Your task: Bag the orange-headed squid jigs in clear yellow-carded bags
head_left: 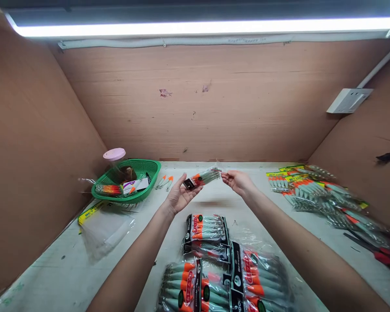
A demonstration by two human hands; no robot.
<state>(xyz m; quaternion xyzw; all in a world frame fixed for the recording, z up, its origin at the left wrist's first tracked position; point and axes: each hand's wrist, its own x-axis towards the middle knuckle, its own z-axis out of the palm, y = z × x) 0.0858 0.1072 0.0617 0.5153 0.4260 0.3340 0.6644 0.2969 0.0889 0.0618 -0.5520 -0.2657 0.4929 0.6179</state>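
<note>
Plastic packet (204, 177) in left hand (181, 196), right fingers (227, 175) at end

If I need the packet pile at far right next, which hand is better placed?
Probably the right hand: it's nearer the packet pile, which lies to its right, while the left hand holds a black-labelled packet.

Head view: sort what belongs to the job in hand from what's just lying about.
Seemingly in the job: packet in the left hand; black-labelled packets.

Seemingly just lying about: green basket; yellow-labelled packets; red-handled tool.
</note>
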